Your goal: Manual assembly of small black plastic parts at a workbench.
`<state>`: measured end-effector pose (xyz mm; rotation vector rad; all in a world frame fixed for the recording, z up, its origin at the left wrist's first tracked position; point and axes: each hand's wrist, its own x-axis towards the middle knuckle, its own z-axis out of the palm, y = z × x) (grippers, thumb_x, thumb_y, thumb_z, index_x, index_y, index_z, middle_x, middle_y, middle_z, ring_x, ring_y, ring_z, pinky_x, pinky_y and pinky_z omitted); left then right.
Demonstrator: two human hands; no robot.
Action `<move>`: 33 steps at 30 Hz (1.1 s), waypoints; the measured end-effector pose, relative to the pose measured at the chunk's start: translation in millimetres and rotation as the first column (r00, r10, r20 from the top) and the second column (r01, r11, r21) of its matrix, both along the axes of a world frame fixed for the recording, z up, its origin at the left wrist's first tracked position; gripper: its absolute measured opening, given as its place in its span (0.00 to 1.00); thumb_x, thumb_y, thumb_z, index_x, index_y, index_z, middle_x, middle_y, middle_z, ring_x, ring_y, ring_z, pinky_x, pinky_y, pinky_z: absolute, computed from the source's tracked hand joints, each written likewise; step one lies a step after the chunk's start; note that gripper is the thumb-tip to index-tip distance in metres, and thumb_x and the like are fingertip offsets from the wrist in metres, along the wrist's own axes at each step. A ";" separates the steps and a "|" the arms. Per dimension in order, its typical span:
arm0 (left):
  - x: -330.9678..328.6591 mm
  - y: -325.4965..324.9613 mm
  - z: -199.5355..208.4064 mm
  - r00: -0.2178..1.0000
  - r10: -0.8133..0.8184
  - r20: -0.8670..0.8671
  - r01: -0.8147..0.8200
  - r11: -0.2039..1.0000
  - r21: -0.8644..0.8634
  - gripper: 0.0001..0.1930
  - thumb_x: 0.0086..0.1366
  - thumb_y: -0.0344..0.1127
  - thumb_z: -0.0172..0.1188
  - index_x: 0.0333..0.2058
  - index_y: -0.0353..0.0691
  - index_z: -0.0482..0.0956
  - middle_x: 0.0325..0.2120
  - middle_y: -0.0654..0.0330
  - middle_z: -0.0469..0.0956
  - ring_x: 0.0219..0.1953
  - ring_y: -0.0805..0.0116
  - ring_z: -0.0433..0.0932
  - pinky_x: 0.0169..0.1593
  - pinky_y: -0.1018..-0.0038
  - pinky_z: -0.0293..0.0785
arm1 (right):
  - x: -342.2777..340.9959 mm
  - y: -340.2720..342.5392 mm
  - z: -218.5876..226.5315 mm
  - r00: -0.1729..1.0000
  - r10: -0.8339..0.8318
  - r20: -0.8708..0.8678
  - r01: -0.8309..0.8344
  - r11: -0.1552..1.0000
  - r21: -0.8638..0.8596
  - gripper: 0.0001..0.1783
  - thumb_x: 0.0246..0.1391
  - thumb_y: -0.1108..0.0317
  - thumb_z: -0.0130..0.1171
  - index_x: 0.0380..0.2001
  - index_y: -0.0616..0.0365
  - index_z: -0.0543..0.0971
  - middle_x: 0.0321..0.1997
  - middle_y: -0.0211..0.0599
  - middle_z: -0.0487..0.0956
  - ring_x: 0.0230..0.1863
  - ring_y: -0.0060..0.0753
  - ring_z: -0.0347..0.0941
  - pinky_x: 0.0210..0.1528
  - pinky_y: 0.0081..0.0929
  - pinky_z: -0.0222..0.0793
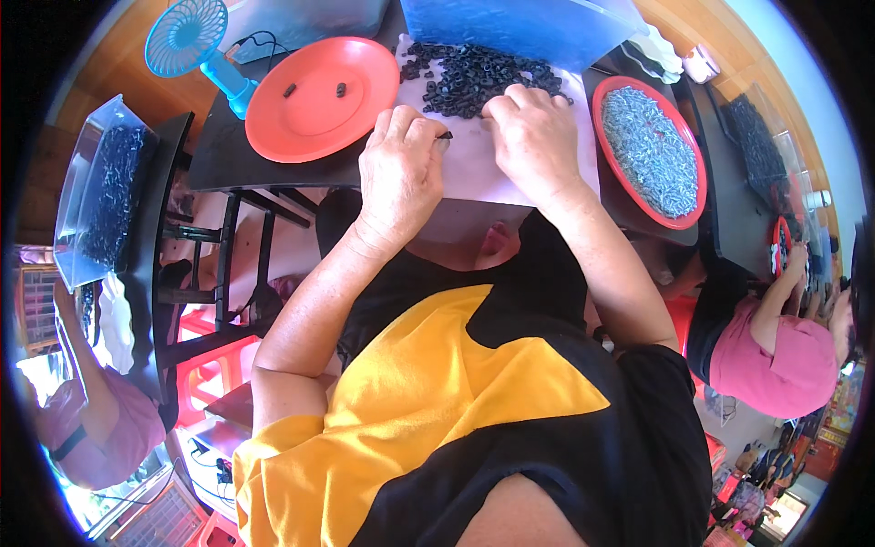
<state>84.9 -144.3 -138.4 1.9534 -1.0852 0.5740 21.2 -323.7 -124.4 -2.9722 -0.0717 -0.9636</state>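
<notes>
A small black piece (446, 136) is sitting just on the near side of the pile of black parts (474, 80), toward its left; the left hand (401, 169) is pinching it at the fingertips, and its long axis is staying too hidden to tell. The pile is lying ahead and to the right of that hand, spreading widest from left to right. The right hand (536, 137) is the nearer one, its curled fingertips meeting the pile's near edge; whether they are grasping anything, I cannot tell. A pale sheet (474, 178) is lying under the pile on the dark counter (219, 150). Left of the pile, an orange plate (314, 128) is carrying two dark pieces (342, 89); farther left, a blue fan (228, 84) is standing. Right of the pile, a red tray (599, 117) is holding many silvery pieces (652, 150). Beyond the pile, a bluish bin (519, 32) is blocking the far side.
</notes>
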 end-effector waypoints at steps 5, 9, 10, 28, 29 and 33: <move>-0.9 -3.3 -1.0 1.000 -0.009 -0.023 0.008 1.000 -0.004 0.05 0.57 0.22 0.61 0.32 0.37 0.78 0.30 0.55 0.74 0.37 0.54 0.76 0.39 0.63 0.74 | 5.0 18.1 0.2 0.992 -0.067 -0.103 0.061 0.996 -0.058 0.05 0.45 0.70 0.61 0.28 0.54 0.82 0.35 0.35 0.78 0.41 0.41 0.76 0.44 0.41 0.65; 1.0 0.1 -5.6 1.000 -0.017 -0.004 0.017 1.000 0.004 0.07 0.54 0.23 0.62 0.33 0.38 0.78 0.31 0.55 0.73 0.36 0.52 0.75 0.38 0.60 0.74 | 5.8 15.8 -1.2 0.996 -0.001 -0.089 -0.008 0.996 -0.094 0.06 0.45 0.70 0.62 0.29 0.55 0.82 0.35 0.35 0.78 0.41 0.41 0.75 0.45 0.41 0.65; -0.1 0.6 -3.9 1.000 -0.012 -0.016 0.012 1.000 0.000 0.06 0.56 0.23 0.62 0.33 0.37 0.78 0.31 0.55 0.74 0.36 0.53 0.75 0.38 0.62 0.74 | 5.8 16.4 -0.1 0.996 0.001 -0.091 -0.010 0.995 -0.095 0.06 0.45 0.70 0.62 0.29 0.55 0.82 0.35 0.35 0.78 0.41 0.41 0.75 0.45 0.41 0.65; 1.2 3.5 2.4 0.996 -0.018 -0.089 0.014 0.999 -0.041 0.05 0.58 0.23 0.63 0.34 0.34 0.79 0.30 0.54 0.75 0.35 0.55 0.78 0.39 0.67 0.74 | 18.8 4.9 14.5 0.928 0.359 0.096 -0.370 0.874 0.314 0.06 0.45 0.79 0.60 0.28 0.55 0.78 0.30 0.35 0.79 0.35 0.38 0.79 0.37 0.36 0.71; 1.1 3.9 3.0 0.992 -0.025 -0.123 0.018 0.998 -0.052 0.05 0.59 0.23 0.63 0.34 0.34 0.79 0.30 0.55 0.75 0.34 0.58 0.78 0.39 0.68 0.74 | 15.4 3.3 22.3 0.922 0.374 0.098 -0.369 0.779 0.506 0.07 0.46 0.80 0.60 0.29 0.57 0.78 0.30 0.36 0.80 0.33 0.36 0.79 0.36 0.33 0.73; -0.6 2.8 10.3 0.940 -0.131 -0.315 0.098 0.988 -0.120 0.05 0.61 0.25 0.63 0.36 0.34 0.80 0.29 0.60 0.77 0.32 0.68 0.78 0.37 0.73 0.73 | 7.8 1.8 37.4 0.893 0.451 0.007 -0.311 0.606 0.732 0.09 0.52 0.82 0.61 0.37 0.61 0.79 0.34 0.28 0.81 0.37 0.17 0.76 0.42 0.19 0.73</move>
